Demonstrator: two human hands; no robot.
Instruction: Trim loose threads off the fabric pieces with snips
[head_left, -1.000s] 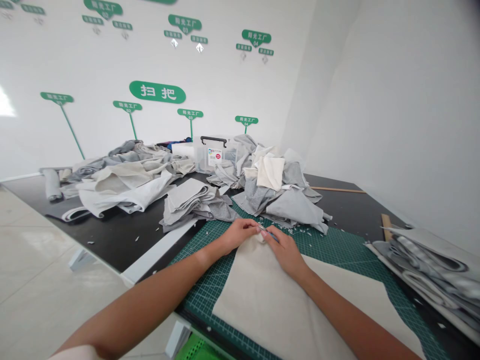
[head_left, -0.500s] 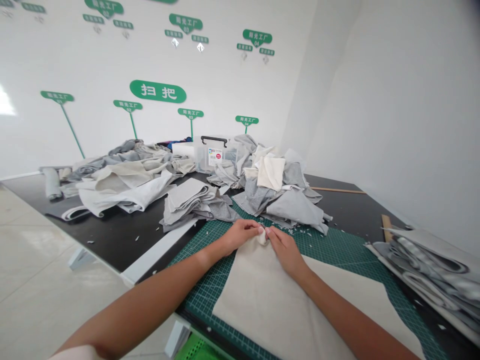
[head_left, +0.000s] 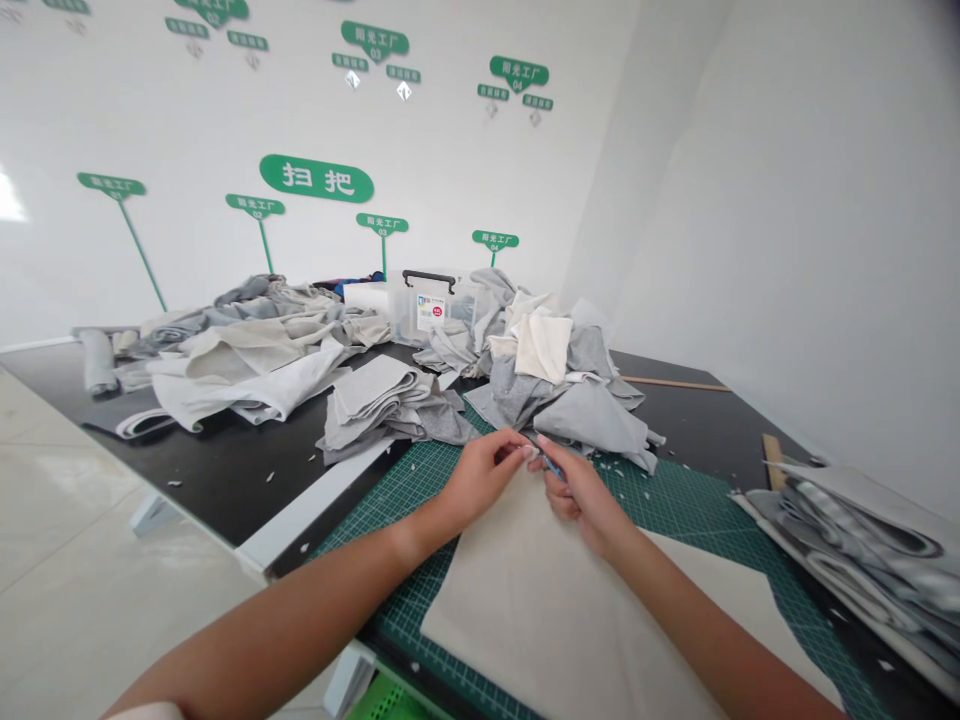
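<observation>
White wall (head_left: 675, 190) ahead, black tabletop (head_left: 247, 465) below. On my head view the flat cream fabric sheet (head_left: 536, 600) spreads from centre toward the lower right. Left hand (head_left: 484, 475), at its far end: thumb and fingers pinched together on a pale fold (head_left: 529, 453), probably the sheet's edge. Right hand (head_left: 585, 492), just beside: closed around a slim blue tool (head_left: 553, 467), long axis slanting up-left toward that pinch; type unclear to me. Beneath, a green gridded cutting mat (head_left: 690, 500); beyond, heaped grey and cream cloths (head_left: 592, 415).

1 cloth (head_left: 540, 590) on mat (head_left: 686, 500) | box (head_left: 407, 315) btwn L pile (head_left: 240, 350) & R pile (head_left: 540, 350) | stack (head_left: 862, 550) far R
</observation>
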